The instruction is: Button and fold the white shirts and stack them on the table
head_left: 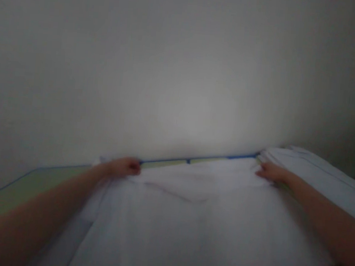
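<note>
A large white cloth (189, 216) lies spread over a green surface (22, 186) with a blue edge, close to a pale wall. My left hand (125, 166) is closed on the cloth's far left corner. At the far right part of the cloth, my right hand (271, 172) pinches the fabric. Both arms stretch forward across the cloth. The picture is blurred and dim.
The pale wall (182, 68) rises directly behind the surface's far edge. More white fabric (316, 168) is bunched at the right, by the wall. A strip of the green surface shows at the left, beside the cloth.
</note>
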### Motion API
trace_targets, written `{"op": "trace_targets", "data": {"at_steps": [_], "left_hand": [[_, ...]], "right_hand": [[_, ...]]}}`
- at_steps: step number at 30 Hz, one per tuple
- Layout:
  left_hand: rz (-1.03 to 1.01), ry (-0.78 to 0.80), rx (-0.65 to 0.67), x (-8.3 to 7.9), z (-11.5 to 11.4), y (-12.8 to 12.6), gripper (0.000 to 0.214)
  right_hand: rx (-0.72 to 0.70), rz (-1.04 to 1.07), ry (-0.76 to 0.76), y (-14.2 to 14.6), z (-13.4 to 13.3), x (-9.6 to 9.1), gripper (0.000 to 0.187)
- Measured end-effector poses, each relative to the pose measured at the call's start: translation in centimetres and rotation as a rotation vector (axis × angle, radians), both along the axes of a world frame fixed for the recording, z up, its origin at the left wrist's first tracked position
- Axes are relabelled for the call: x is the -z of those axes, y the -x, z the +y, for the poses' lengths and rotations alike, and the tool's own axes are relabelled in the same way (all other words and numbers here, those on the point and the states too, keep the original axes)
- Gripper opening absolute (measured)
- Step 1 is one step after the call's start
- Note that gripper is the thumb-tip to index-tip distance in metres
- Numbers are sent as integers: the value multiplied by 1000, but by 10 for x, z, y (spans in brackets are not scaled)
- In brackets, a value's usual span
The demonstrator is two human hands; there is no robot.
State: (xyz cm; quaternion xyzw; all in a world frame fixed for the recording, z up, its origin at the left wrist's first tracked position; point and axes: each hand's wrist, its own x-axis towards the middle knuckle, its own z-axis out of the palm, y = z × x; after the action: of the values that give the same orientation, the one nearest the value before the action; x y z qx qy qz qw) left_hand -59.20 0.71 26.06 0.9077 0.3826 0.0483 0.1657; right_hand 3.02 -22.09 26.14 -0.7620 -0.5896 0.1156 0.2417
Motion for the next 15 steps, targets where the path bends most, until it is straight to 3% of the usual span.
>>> {"op": "trace_targets", "data": {"at_steps": [3, 10, 15], "left_hand": [[-5, -53, 4, 8, 0, 0, 36], [-16, -73, 21, -9, 3, -1, 41], [-8, -196, -32, 9, 0, -3, 39]], "right_hand": [[-6, -97, 105, -13, 12, 11, 23], [127, -321, -19, -26, 36, 0, 31], [198, -355, -85, -19, 52, 13, 29]]}}
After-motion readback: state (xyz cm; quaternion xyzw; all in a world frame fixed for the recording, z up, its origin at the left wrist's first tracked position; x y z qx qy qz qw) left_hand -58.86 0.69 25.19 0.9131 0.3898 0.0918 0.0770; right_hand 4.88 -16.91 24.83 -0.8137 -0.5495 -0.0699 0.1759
